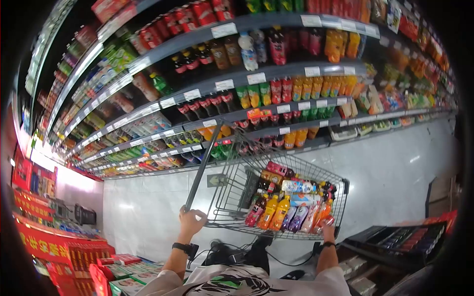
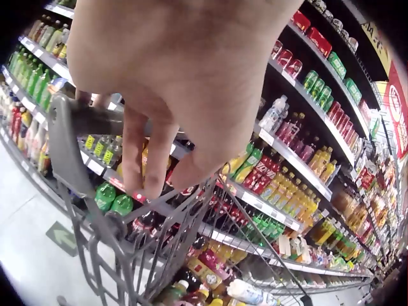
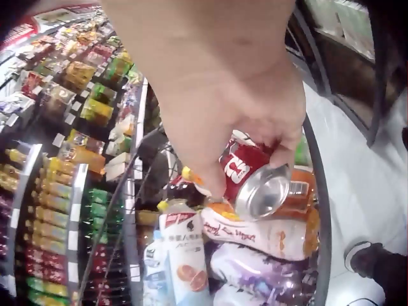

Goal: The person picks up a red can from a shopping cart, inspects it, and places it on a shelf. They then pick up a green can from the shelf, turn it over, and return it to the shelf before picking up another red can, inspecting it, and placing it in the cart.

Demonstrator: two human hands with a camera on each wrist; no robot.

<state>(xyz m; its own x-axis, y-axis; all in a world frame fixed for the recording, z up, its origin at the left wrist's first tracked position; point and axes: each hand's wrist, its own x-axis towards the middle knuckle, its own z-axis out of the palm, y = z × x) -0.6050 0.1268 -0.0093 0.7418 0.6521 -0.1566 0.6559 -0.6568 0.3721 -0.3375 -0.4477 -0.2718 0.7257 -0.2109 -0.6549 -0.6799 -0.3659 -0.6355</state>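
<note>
My left hand (image 1: 191,221) grips the near end of the shopping cart's handle (image 1: 201,172); in the left wrist view its fingers (image 2: 132,150) wrap over the bar. At the cart's right side, my right hand (image 1: 326,231) holds a red soda can (image 3: 245,167), thumb on one side and fingers on the other, the silver end facing the camera. The can is low over bottles lying in the cart (image 1: 343,207). Among them are an orange drink bottle (image 1: 280,213), a purple-labelled bottle (image 3: 255,268) and a white carton with orange slices (image 3: 185,255).
Long shelves (image 1: 237,81) of bottled and canned drinks curve along the far side of the aisle. Pale floor tiles (image 1: 390,163) lie beyond the cart. A dark display rack (image 1: 400,241) stands at the right, red-fronted stands (image 1: 54,246) at the left. Cables hang from my wrists.
</note>
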